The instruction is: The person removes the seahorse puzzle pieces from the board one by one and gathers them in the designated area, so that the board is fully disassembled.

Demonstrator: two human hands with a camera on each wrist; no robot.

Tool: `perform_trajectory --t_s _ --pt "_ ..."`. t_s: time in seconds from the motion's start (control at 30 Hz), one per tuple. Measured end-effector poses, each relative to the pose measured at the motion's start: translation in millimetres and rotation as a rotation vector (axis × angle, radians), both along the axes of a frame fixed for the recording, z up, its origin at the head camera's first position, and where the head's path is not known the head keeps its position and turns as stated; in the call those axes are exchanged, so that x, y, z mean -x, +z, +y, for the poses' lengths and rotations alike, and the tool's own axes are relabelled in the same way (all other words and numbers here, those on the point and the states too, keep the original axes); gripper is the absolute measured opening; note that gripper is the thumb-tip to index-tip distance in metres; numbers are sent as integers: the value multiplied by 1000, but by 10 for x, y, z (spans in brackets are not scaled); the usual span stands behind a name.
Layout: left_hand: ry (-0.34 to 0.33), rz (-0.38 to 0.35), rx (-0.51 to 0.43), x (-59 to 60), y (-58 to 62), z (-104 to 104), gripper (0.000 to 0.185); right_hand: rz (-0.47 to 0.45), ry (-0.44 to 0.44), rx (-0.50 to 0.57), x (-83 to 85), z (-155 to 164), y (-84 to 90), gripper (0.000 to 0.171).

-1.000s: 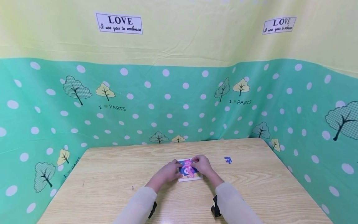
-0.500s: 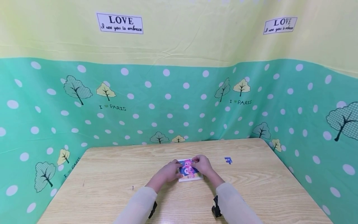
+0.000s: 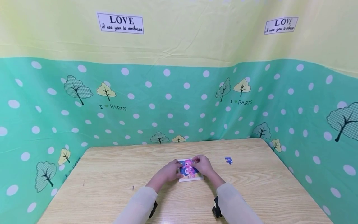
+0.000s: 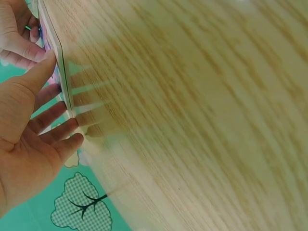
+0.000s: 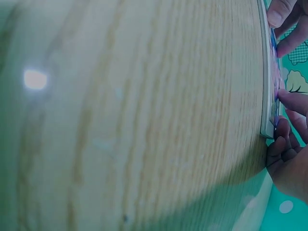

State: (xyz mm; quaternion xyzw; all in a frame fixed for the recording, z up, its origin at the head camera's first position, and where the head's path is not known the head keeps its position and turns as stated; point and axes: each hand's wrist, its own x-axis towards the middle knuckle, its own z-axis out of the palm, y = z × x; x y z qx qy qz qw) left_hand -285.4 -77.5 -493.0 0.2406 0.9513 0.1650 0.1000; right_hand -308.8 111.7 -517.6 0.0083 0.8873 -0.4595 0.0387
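A small jigsaw puzzle with a pink seahorse-like figure on blue lies flat in a white-edged frame on the table. My left hand holds the frame's left side, thumb at the near corner and fingers farther up. In the left wrist view its fingertips lie along the frame's edge. At the upper right corner, my right hand pinches what looks like a puzzle piece against the picture; the fingers mostly hide it. The right wrist view shows the right thumb touching the picture, the other fingers curled beside the frame.
A loose blue-purple puzzle piece lies on the wooden table, right of the frame. A tiny dark mark shows at left. A green and yellow printed curtain closes off the table's far edge and sides.
Both hands stay at the puzzle with barely any shift. The whole head view has drifted very slightly.
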Motion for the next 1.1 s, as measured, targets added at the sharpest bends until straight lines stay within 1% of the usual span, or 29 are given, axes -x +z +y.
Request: perform_trajectory --t_s 0.17,0.2,0.27,0.4,0.43,0.6,1.1 --pt "-4 -5 -5 -13 24 2 50 -5 -5 12 -5 2 -6 14" --pt "-11 7 1 -15 29 2 50 -5 -4 12 -6 2 -7 14" --pt "-12 8 -4 -24 41 0 49 -4 -4 13 -5 1 -10 14" --pt "-5 5 -10 -13 18 -3 50 5 -3 9 -9 -4 -3 14" --pt "2 -6 -17 -8 7 -4 51 8 -2 8 -10 -4 -2 14" --pt "3 1 1 19 -30 -3 52 15 1 4 -7 -2 -8 15" --pt "-3 2 5 10 2 2 51 20 -8 11 8 10 -23 17"
